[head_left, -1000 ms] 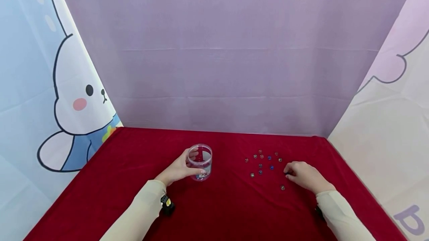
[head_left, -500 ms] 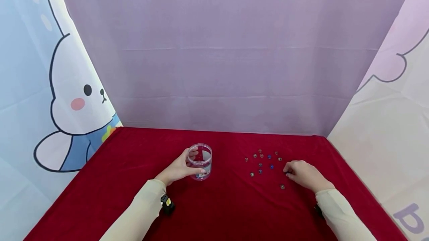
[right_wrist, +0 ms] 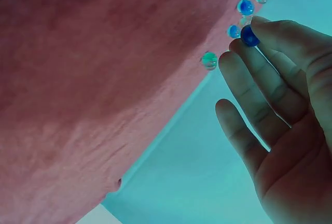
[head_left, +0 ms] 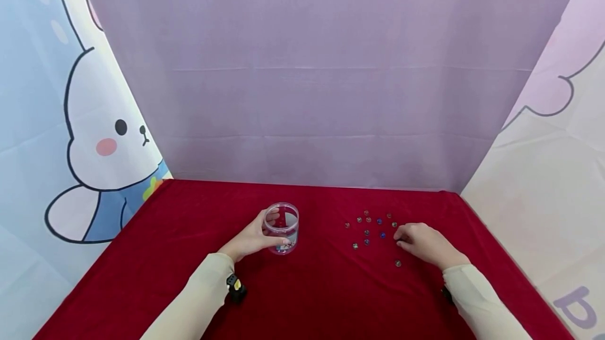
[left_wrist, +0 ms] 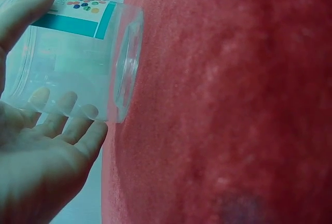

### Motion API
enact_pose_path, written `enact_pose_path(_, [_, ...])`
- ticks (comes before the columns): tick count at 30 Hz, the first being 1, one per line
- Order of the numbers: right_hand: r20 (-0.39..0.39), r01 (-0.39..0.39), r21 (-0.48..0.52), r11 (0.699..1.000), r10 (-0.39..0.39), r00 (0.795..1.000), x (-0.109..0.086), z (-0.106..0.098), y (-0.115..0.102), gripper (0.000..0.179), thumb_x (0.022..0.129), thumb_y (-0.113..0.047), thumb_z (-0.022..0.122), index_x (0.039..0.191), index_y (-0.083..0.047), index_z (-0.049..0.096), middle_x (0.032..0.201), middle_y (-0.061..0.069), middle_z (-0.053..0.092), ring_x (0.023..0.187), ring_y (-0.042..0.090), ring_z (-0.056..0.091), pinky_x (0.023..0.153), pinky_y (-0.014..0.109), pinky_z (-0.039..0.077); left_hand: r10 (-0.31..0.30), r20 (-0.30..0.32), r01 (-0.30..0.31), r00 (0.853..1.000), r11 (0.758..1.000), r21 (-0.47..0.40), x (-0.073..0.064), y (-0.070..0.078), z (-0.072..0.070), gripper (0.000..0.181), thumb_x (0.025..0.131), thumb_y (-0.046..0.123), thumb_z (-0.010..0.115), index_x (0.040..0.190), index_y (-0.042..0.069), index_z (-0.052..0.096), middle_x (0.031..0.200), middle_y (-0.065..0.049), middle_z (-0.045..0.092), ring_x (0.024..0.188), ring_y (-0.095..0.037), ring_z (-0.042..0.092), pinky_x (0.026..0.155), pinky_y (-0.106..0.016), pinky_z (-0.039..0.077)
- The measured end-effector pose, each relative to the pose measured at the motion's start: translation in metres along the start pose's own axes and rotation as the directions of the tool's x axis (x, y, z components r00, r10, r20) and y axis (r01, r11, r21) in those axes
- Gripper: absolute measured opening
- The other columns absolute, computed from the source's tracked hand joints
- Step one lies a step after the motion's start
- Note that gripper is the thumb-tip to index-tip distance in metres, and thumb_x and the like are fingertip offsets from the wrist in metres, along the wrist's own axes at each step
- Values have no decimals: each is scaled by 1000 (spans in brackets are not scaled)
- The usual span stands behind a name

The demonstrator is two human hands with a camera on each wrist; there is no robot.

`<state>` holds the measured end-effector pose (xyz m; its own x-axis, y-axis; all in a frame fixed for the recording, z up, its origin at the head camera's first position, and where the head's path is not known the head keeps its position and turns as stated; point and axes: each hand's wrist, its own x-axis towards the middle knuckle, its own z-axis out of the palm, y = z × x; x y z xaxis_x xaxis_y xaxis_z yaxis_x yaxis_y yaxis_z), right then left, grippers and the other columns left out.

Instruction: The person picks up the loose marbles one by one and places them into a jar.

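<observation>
1. Two hands at work, well apart: the left hand (head_left: 252, 237) just left of centre in the lower half of the frame, the right hand (head_left: 425, 243) at lower right.
2. One clear jar (head_left: 290, 232), upright at lower centre, and the left hand has it, thumb on one side, fingers curled round the other! One label (left_wrist: 72, 25) on it, teal-banded with coloured dots.
3. Over to the right hand: it pinches one dark blue marble (right_wrist: 249, 37) by the thumb, three other fingers extended in the right wrist view.
4. Count the loose marbles (head_left: 366, 233): twelve, scattered right of centre on the red tabletop (head_left: 307, 298). Two are plainly blue, and one sits lower than the rest, below the right hand's fingertips.
5. The nearest loose one lies just beside those fingertips, up and to the left.
6. Around them, two pale sleeves (head_left: 194, 298), one dark device (head_left: 236, 288) at the left cuff, one lilac backdrop (head_left: 307, 77) across the top, and one cartoon rabbit (head_left: 90, 156) on the left-hand cloth.
</observation>
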<state>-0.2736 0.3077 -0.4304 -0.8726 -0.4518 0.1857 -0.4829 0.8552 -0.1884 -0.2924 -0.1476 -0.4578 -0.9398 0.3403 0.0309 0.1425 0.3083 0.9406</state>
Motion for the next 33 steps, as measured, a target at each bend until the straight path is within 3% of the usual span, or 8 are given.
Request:
enact_pose_path(7, [-30, 58, -29, 998, -59, 998, 5, -4, -7, 12, 82, -7, 81, 93, -8, 75, 89, -3, 70, 87, 21, 67, 79, 41, 57, -6, -5, 6, 1000, 1000, 1, 0, 1, 0, 90, 80, 31, 86, 151, 15, 33, 150, -7, 41, 136, -30, 38, 101, -51, 46])
enact_pose_path(14, [-41, 72, -14, 997, -73, 996, 9, -8, -17, 12, 83, -7, 81, 93, -11, 75, 87, -8, 68, 81, 13, 65, 75, 36, 56, -4, -5, 4, 1000, 1000, 5, -1, 1, 0, 91, 79, 33, 87, 151, 14, 34, 149, -7, 41, 136, -30, 38, 101, -51, 46])
enact_pose_path(33, [-45, 119, -2, 993, -119, 992, 33, -10, -46, 14, 84, -8, 80, 97, -10, 75, 91, -5, 69, 83, 13, 65, 76, 34, 56, 8, 3, -8, 1000, 1000, -2, -2, 0, -3, 89, 80, 32, 86, 150, 14, 35, 149, -7, 42, 135, -30, 39, 103, -52, 44])
